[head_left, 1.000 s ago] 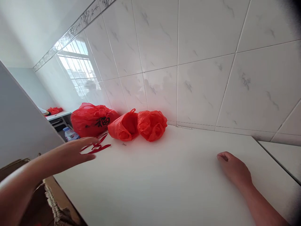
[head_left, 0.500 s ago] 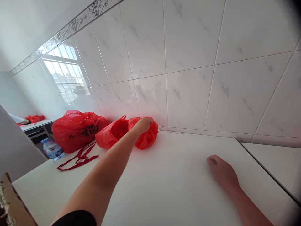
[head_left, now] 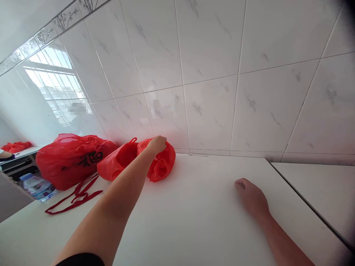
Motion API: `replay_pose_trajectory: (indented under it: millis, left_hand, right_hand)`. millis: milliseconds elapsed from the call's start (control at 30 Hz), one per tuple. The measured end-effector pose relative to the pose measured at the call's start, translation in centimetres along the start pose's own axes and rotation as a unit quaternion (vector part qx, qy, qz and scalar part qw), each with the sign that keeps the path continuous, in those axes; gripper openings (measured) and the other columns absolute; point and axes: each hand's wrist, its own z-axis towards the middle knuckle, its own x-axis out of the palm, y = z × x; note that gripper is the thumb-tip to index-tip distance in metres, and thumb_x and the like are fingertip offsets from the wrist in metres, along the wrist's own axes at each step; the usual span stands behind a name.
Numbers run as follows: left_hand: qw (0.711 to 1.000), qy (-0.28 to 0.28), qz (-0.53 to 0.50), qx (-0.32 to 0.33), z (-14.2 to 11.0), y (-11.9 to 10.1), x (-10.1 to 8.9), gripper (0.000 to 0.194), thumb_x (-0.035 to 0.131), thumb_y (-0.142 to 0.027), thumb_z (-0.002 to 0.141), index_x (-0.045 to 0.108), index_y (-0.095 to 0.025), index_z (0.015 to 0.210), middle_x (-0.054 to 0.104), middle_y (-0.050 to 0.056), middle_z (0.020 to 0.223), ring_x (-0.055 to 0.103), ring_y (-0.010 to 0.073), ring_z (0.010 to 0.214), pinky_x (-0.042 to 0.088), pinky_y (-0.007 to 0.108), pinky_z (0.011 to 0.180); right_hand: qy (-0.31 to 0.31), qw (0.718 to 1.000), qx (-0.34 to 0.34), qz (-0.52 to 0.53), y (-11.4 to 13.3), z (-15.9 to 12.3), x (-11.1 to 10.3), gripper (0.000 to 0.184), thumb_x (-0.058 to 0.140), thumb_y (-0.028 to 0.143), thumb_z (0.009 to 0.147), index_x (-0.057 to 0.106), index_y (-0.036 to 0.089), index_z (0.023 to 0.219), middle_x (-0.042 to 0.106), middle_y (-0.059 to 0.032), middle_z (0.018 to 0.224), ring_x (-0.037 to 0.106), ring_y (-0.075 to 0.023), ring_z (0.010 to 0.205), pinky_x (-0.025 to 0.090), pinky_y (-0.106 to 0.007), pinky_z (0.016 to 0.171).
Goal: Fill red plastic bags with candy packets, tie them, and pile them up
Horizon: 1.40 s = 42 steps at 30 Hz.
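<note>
My left hand (head_left: 158, 145) reaches across to a red plastic bag (head_left: 163, 170) near the tiled wall. Its fingers are closed on the top of the bag, with the fingertips partly hidden by the back of the hand. The bag lies on its side, crumpled, with a gathered fold facing me at its right end. Beyond my left forearm, a wide opening (head_left: 126, 157) shows in the bag's left part. Well to the right, my right hand (head_left: 253, 197) rests on the white tabletop (head_left: 194, 214), curled into a loose fist with nothing visible in it.
A full red bag (head_left: 69, 162) with black lettering stands at the left, beside a water bottle (head_left: 37, 187) with a blue cap. Dark red straps (head_left: 74, 201) lie in front. At far left, another person's arm (head_left: 5, 156) is near red plastic (head_left: 16, 146).
The view has swung a little to the right. My left hand stays on the bag, whose right end now shows its gathered fold more openly. My right hand keeps its fist on the tabletop.
</note>
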Motion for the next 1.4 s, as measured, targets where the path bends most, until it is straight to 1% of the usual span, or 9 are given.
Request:
replay_pose_trajectory:
  millis: [100, 200, 467, 667, 867, 1067, 1200, 1267, 1400]
  left_hand:
    - [0.996, 0.077, 0.013, -0.042, 1.2, 0.8, -2.1, 0.026, 0.053, -0.032, 0.088, 0.058, -0.014, 0.106, 0.06, 0.007, 0.103, 0.06, 0.0162, 0.086, 0.052, 0.035, 0.074]
    - [0.994, 0.077, 0.004, -0.073, 1.6, 1.3, -3.4, 0.015, 0.054, -0.028, 0.085, 0.062, -0.014, 0.086, 0.063, 0.005, 0.082, 0.059, 0.0163, 0.071, 0.046, 0.029, 0.062]
    - [0.988, -0.091, -0.028, -0.121, 0.9, 1.9, -4.0, 0.008, 0.051, -0.023, 0.078, 0.053, -0.017, 0.073, 0.059, 0.008, 0.078, 0.052, 0.0172, 0.068, 0.035, 0.029, 0.058]
    - [0.951, -0.267, -0.046, -0.15, 0.4, 2.2, -7.2, 0.018, 0.03, -0.03, 0.091, 0.046, -0.022, 0.093, 0.059, 0.01, 0.091, 0.051, 0.0195, 0.076, 0.035, 0.032, 0.062]
    - [0.953, -0.273, -0.102, -0.083, 0.1, 2.6, -9.3, 0.003, 0.047, -0.024, 0.083, 0.047, -0.022, 0.081, 0.063, 0.003, 0.075, 0.054, 0.0152, 0.067, 0.037, 0.027, 0.06]
    - [0.821, -0.518, -0.228, -0.073, -0.7, 2.0, -10.2, 0.012, 0.029, -0.018, 0.091, 0.041, -0.021, 0.09, 0.066, 0.003, 0.078, 0.057, 0.0118, 0.076, 0.04, 0.025, 0.074]
    - [0.923, -0.352, -0.158, -0.008, -1.4, 0.6, -10.0, 0.004, 0.05, -0.017, 0.083, 0.047, -0.02, 0.082, 0.063, -0.001, 0.069, 0.056, 0.0121, 0.068, 0.039, 0.023, 0.065]
    - [0.945, -0.293, -0.143, -0.01, -1.4, 0.5, -10.4, 0.008, 0.055, -0.016, 0.079, 0.048, -0.019, 0.079, 0.06, -0.002, 0.064, 0.054, 0.0117, 0.063, 0.039, 0.024, 0.064]
    - [0.861, -0.471, -0.189, -0.025, -2.5, 0.6, -11.9, 0.011, 0.034, -0.016, 0.089, 0.044, -0.02, 0.086, 0.061, 0.0, 0.074, 0.057, 0.0112, 0.073, 0.041, 0.026, 0.076]
  right_hand:
    - [0.005, 1.0, 0.008, 0.002, 0.0, 0.0, 0.0, 0.025, 0.037, 0.041, 0.08, 0.057, 0.025, 0.084, 0.066, -0.0016, 0.09, 0.057, -0.0171, 0.067, 0.035, -0.026, 0.052]
    - [0.008, 1.0, 0.009, 0.001, -0.1, 0.0, 0.0, 0.025, 0.037, 0.04, 0.08, 0.057, 0.026, 0.083, 0.066, -0.0008, 0.089, 0.057, -0.0173, 0.067, 0.035, -0.027, 0.052]
    - [0.009, 1.0, 0.002, -0.006, -0.2, 0.1, 0.0, 0.024, 0.038, 0.041, 0.08, 0.056, 0.026, 0.084, 0.065, 0.0001, 0.092, 0.058, -0.018, 0.072, 0.038, -0.028, 0.055]
    - [0.006, 1.0, -0.003, 0.001, -0.3, 0.1, 0.1, 0.025, 0.036, 0.041, 0.081, 0.056, 0.026, 0.084, 0.065, -0.0002, 0.092, 0.058, -0.0184, 0.073, 0.038, -0.028, 0.056]
    - [0.007, 1.0, 0.0, 0.006, -0.2, 0.0, 0.1, 0.024, 0.038, 0.041, 0.079, 0.057, 0.026, 0.083, 0.065, 0.0003, 0.09, 0.057, -0.0176, 0.07, 0.037, -0.028, 0.054]
    - [0.008, 1.0, 0.008, -0.002, -0.1, 0.0, 0.0, 0.025, 0.037, 0.041, 0.079, 0.057, 0.027, 0.084, 0.065, 0.0004, 0.089, 0.057, -0.0176, 0.069, 0.038, -0.028, 0.054]
    - [0.01, 1.0, 0.0, 0.003, -0.2, 0.0, 0.1, 0.026, 0.037, 0.042, 0.08, 0.057, 0.026, 0.085, 0.065, -0.0012, 0.088, 0.058, -0.0184, 0.069, 0.037, -0.028, 0.054]
    - [0.006, 1.0, 0.0, 0.005, -0.3, -0.1, 0.1, 0.027, 0.038, 0.042, 0.08, 0.058, 0.025, 0.085, 0.066, -0.0016, 0.087, 0.058, -0.0183, 0.068, 0.037, -0.028, 0.053]
    - [0.0, 1.0, -0.005, 0.003, -0.4, 0.0, 0.2, 0.027, 0.037, 0.042, 0.08, 0.058, 0.025, 0.084, 0.066, -0.0015, 0.085, 0.057, -0.018, 0.066, 0.036, -0.028, 0.053]
